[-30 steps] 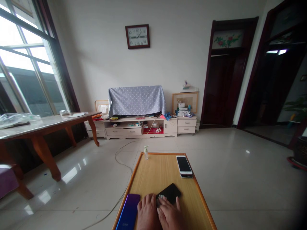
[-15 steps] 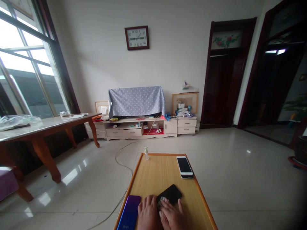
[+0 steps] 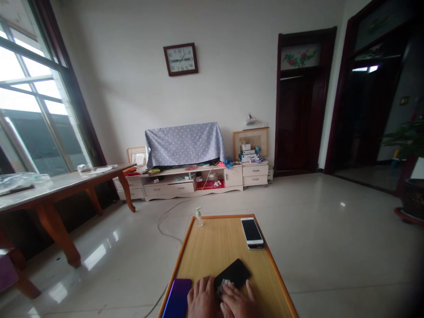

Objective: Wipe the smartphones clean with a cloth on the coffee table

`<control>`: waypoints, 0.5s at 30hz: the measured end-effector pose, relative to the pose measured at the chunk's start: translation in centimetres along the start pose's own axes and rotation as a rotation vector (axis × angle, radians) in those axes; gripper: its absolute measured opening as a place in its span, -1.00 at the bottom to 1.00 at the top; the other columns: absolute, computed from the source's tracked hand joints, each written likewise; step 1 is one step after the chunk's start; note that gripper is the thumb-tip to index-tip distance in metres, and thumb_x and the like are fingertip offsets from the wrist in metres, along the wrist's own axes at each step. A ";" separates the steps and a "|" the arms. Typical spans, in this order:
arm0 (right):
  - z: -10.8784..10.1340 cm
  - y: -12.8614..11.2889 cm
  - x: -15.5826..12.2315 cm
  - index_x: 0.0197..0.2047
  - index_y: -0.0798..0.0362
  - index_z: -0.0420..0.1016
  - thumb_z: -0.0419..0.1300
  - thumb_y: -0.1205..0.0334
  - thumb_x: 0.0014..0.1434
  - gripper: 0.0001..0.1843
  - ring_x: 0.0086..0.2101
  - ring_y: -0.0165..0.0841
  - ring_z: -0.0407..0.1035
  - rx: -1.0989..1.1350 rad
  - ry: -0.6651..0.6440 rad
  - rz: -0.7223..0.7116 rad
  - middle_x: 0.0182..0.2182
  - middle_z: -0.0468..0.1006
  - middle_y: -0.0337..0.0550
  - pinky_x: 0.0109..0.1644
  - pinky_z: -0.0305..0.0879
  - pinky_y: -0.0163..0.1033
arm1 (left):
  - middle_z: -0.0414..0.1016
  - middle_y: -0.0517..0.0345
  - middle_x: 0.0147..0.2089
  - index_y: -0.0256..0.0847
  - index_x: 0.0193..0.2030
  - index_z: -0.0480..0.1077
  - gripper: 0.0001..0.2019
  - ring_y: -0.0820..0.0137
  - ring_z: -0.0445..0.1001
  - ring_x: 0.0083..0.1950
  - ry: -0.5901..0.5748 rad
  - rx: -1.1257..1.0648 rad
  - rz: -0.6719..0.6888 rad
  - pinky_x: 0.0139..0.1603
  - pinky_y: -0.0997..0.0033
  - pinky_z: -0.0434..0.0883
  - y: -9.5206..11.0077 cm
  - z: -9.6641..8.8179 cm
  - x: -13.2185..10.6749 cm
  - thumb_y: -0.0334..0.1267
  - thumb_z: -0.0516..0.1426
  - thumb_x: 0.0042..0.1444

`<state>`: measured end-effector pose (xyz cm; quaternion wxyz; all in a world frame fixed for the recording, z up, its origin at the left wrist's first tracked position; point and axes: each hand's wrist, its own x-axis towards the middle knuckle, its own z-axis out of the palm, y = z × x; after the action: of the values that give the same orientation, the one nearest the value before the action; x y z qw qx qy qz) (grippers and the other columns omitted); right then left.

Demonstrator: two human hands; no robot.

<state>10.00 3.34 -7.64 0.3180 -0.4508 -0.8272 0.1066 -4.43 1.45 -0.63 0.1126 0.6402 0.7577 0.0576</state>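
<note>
A black smartphone lies aslant on a small wooden table. My right hand is over its near part, fingers pressing a small crumpled greyish-white cloth against the dark surface. At the phone's left end rests my left hand, its fingers stretched forward and nearly flat; its thumb is hidden. Left of that hand is a blue-purple phone, back side up. A white-framed phone sits on top of another device near the right edge. By the far left corner stands a clear pump bottle.
Beyond the tabletop is a white TV cabinet holding boxes and a cloth-covered object. A larger table stands to the left. A cable runs across the tiled floor, and a potted plant is at the right.
The view has shifted slightly, moving the scene a little left and down. Both hands keep nearly the same place at the black phone, with the cloth still under my right fingers.
</note>
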 end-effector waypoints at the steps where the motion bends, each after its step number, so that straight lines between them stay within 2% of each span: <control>1: 0.4 0.0 -0.2 -0.04 -0.33 0.57 0.09 0.09 0.30 -0.73 0.10 -0.13 0.40 -0.008 0.028 0.017 0.07 0.53 -0.32 0.36 -0.09 0.28 | 0.26 0.11 0.34 -0.01 0.30 0.22 -0.36 0.22 0.14 0.36 -0.022 0.011 -0.006 0.34 0.13 0.04 0.3 -0.3 -0.1 -0.10 0.00 0.00; 4: 0.8 0.2 -0.3 -0.09 -0.32 0.59 0.10 0.09 0.28 -0.75 0.08 -0.14 0.42 -0.012 0.051 0.044 0.05 0.55 -0.33 0.36 -0.10 0.26 | 0.22 0.10 0.37 -0.01 0.32 0.20 -0.34 0.22 0.12 0.38 -0.076 0.041 -0.016 0.36 0.12 0.04 1.3 -1.1 -0.1 -0.07 0.00 0.01; 7: -0.3 0.5 0.0 -0.12 -0.33 0.60 0.11 0.11 0.27 -0.76 0.10 -0.14 0.40 0.015 0.016 0.068 0.05 0.55 -0.36 0.37 -0.14 0.27 | 0.19 0.12 0.39 0.01 0.33 0.18 -0.31 0.20 0.11 0.39 -0.100 0.072 -0.035 0.36 0.11 0.04 2.0 -1.5 0.0 -0.06 0.03 -0.02; 11: -3.9 1.4 0.7 -0.03 -0.35 0.56 0.09 0.11 0.30 -0.73 0.14 -0.18 0.36 0.127 -0.161 -0.004 0.10 0.52 -0.36 0.39 -0.18 0.21 | 0.19 0.11 0.40 -0.01 0.34 0.18 -0.27 0.16 0.10 0.39 -0.102 0.088 -0.047 0.36 0.11 0.05 2.7 -1.3 0.2 0.02 0.07 -0.04; 15: -7.5 2.1 1.4 0.07 -0.24 0.53 -0.04 0.12 0.38 -0.64 0.18 -0.18 0.31 0.117 -0.142 0.090 0.14 0.49 -0.20 0.40 -0.26 0.24 | 0.22 0.08 0.38 -0.05 0.32 0.21 -0.27 0.14 0.11 0.39 -0.060 0.095 -0.050 0.36 0.11 0.05 3.3 -1.1 0.2 0.10 0.06 -0.01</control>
<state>15.52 4.83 -2.21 0.2792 -0.4593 -0.8190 0.2008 -1.53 2.28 1.19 0.1058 0.6273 0.7716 -0.0005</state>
